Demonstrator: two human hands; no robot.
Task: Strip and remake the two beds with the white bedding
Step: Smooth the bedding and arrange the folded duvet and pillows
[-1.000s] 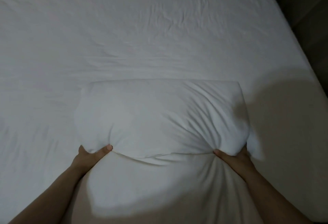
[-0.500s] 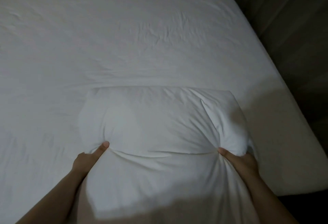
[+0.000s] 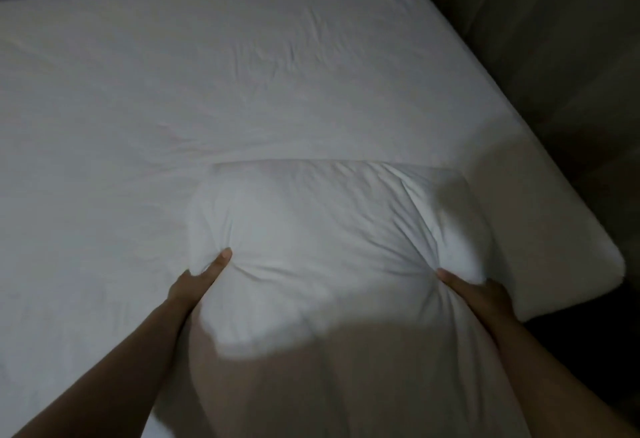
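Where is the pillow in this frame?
Head view, lower centre-right: the pillow is gripped at its sides by the left hand and the right hand, over the bed toward its right edge.

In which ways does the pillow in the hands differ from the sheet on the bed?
The pillow is puffy, with deep folds running to the grips; the sheet lies flat with only shallow wrinkles. The left hand and the right hand grip the pillow; no hand grips the sheet. The pillow is far smaller than the sheet, which spreads across most of the picture. Both are white cloth.
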